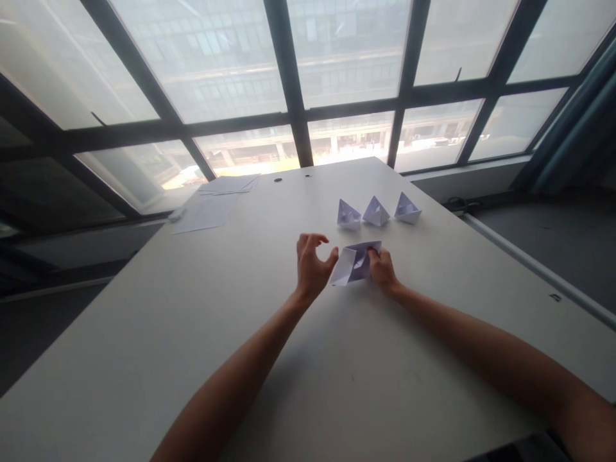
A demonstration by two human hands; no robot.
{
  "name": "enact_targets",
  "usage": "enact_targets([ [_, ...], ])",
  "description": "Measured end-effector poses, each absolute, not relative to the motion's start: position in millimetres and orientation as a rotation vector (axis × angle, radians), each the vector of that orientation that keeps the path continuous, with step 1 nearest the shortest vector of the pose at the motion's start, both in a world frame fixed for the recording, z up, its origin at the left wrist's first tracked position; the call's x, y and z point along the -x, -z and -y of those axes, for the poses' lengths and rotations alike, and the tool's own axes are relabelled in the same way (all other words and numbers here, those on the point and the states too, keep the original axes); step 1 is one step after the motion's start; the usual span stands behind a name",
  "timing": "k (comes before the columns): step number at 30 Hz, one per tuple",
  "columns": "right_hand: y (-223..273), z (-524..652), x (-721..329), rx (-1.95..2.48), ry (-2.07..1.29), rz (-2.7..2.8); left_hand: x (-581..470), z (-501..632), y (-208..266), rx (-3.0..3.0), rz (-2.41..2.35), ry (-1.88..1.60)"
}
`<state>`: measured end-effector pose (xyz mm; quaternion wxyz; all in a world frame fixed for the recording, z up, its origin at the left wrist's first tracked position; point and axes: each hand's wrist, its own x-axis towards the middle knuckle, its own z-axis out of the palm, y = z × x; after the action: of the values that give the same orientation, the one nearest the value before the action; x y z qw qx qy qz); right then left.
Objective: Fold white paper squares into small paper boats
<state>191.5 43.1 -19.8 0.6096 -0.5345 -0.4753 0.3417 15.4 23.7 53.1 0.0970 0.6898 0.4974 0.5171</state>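
Note:
A partly folded sheet of white paper (344, 267) is held just over the table, with a flap standing up on its left side. My right hand (384, 269) grips its right edge, thumb on the inner face. Just left of the paper is my left hand (314, 264), its thumb and fingers curved apart with nothing between them. Beyond both hands three folded paper boats stand in a row: a left one (348, 215), a middle one (376, 212) and a right one (407, 208).
The white table (202, 333) reaches to the windows. Flat sheets of paper (206, 213) lie at its far left, beside a small whitish item (177, 215). A dark round fitting (278, 180) sits near the far edge. A blue curtain (568, 122) hangs at the right.

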Motion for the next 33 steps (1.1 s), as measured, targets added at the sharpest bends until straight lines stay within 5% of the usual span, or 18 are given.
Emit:
enact_targets([
  [12,4,-13,-171,0.999,-1.095,1.528,-23,-8,-58,-2.630,-1.366,-1.045],
  [33,-6,-14,-180,0.909,-1.373,1.569,13,-43,-70,-1.228,-0.843,-0.810],
])
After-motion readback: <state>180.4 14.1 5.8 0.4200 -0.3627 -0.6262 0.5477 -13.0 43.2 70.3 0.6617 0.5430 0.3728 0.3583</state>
